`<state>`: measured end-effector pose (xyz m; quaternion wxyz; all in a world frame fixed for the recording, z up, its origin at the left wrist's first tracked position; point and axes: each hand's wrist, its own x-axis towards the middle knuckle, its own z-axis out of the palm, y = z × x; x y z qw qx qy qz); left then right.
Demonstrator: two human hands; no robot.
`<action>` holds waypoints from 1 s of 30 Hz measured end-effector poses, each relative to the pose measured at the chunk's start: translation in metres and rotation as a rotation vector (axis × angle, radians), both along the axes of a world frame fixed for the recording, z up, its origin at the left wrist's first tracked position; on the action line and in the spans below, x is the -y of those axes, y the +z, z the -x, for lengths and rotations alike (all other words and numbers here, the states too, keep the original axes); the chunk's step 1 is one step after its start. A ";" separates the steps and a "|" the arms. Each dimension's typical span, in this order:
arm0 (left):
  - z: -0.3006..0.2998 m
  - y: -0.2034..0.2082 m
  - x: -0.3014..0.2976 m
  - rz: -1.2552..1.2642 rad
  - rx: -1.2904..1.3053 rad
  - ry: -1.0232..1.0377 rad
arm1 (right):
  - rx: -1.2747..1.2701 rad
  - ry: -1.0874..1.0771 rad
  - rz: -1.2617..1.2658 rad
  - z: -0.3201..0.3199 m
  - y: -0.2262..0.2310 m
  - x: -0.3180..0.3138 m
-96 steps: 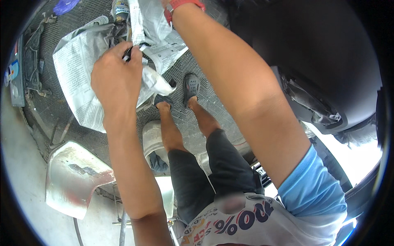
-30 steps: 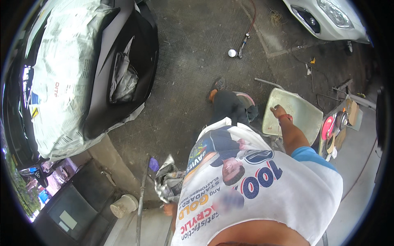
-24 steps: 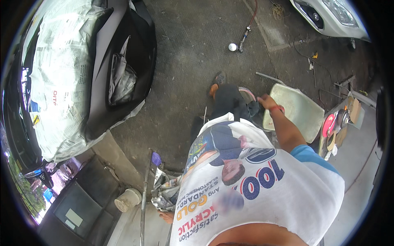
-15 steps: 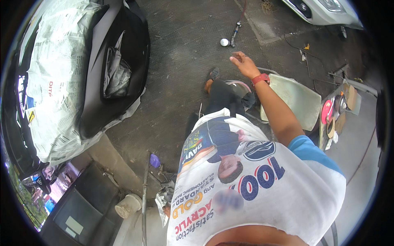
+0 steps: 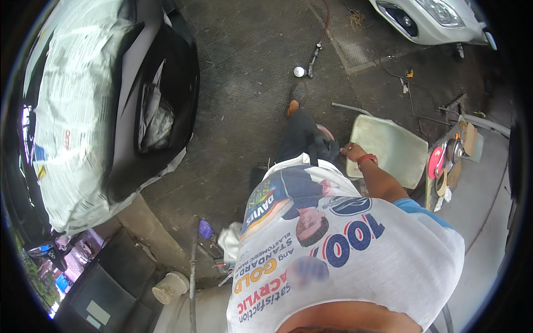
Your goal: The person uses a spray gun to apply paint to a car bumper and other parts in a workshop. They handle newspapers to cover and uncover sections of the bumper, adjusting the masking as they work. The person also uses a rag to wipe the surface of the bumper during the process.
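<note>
The step looks like walking: the right hand hangs loosely half-open, seemingly empty, by the chair, any grasp needing it opened wider; left hand's grip hidden.

White shirt: blue, orange, red lettering. Newspaper: print unreadable.

Two cars stood there, with one headlight, one chair, at least one bucket, one red hose and one pink disc. One of the hands, one wristband, one shoe and one shirt showed.
</note>
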<state>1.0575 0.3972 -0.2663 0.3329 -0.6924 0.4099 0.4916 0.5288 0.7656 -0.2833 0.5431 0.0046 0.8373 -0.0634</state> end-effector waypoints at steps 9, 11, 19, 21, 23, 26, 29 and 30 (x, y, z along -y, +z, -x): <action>0.222 -0.027 0.025 0.005 -0.037 0.234 | -0.170 -0.190 0.260 0.238 -0.134 0.077; 0.298 -0.020 0.028 0.061 0.017 0.104 | -0.141 -0.146 0.280 0.294 -0.146 0.114; 0.607 -0.082 0.004 -0.163 0.040 -0.947 | -0.093 0.252 0.179 0.379 -0.274 0.131; 0.642 -0.116 -0.009 -0.180 0.048 -1.064 | -0.031 0.388 0.119 0.390 -0.316 0.130; 0.667 -0.153 -0.016 -0.192 0.041 -1.137 | 0.015 0.507 0.062 0.397 -0.363 0.125; 0.693 -0.199 -0.016 -0.195 -0.021 -1.185 | 0.059 0.574 0.107 0.406 -0.430 0.123; 0.702 -0.234 -0.014 -0.209 -0.055 -1.246 | 0.053 0.707 0.066 0.411 -0.477 0.143; 0.706 -0.238 -0.006 -0.183 -0.054 -1.247 | 0.079 0.735 0.033 0.416 -0.485 0.156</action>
